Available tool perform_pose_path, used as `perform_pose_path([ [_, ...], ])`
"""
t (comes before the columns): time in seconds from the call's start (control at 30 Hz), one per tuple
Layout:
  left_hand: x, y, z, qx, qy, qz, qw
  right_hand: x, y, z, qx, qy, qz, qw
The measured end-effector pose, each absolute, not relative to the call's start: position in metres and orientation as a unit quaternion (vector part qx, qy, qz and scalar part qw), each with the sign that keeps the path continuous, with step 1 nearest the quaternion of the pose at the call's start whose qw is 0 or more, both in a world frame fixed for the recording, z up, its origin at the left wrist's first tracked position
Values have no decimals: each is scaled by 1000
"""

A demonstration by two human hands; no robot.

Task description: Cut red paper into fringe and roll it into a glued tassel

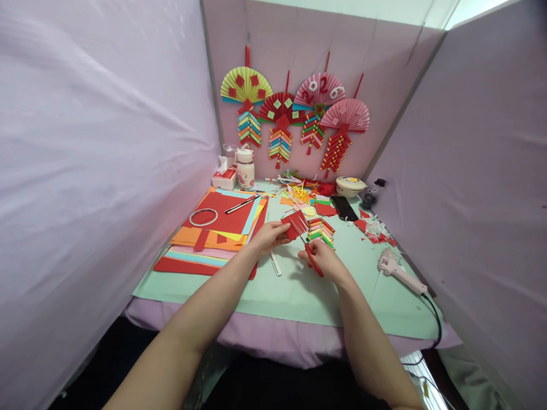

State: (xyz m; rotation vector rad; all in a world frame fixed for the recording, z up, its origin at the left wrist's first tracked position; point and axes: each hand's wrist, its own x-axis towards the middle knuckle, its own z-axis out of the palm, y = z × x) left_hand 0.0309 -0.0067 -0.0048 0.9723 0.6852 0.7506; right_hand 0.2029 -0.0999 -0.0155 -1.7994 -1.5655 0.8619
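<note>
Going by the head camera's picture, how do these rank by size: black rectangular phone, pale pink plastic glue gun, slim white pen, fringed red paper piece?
1. Pale pink plastic glue gun
2. Black rectangular phone and fringed red paper piece: too alike to rank
3. Slim white pen

Work enclosure, viewed toward its rear. Left wall [106, 142]: pale lilac fabric, creased along its length. Right wall [478, 142]: similar fabric, smoother and greyer in shade. Back wall [393, 68]: pinkish panel, with four pleated fans [268, 107] hung in a row. Desk [299, 310]: mint-green top above a lilac cloth [282, 339] gathered at the front edge. Above the back wall, a pale band [376, 8]; at upper right, a bright strip of light [474, 11]. Dark shade lies beneath the desk.
</note>
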Motion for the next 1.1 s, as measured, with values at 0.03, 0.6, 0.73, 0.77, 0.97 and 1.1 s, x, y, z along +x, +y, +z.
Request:
perform_pose_path([
  [0.03,31,-7,-4,447,315,345,763,203,-100,-14,-680,-590,321,295],
  [0.6,31,-8,-3,442,308,338,771,205,-100,-15,-693,-597,278,293],
  [0.73,32,-7,-6,448,320,342,762,204,-101,-14,-690,-593,288,297],
  [0.77,32,-6,-6,449,326,347,757,204,-101,-14,-687,-595,291,299],
  [0.97,32,-1,-10,456,321,413,720,205,-103,-14,-667,-626,285,287],
  [1.1,32,4,-12,441,325,447,707,204,-104,-14,-675,-608,296,296],
])
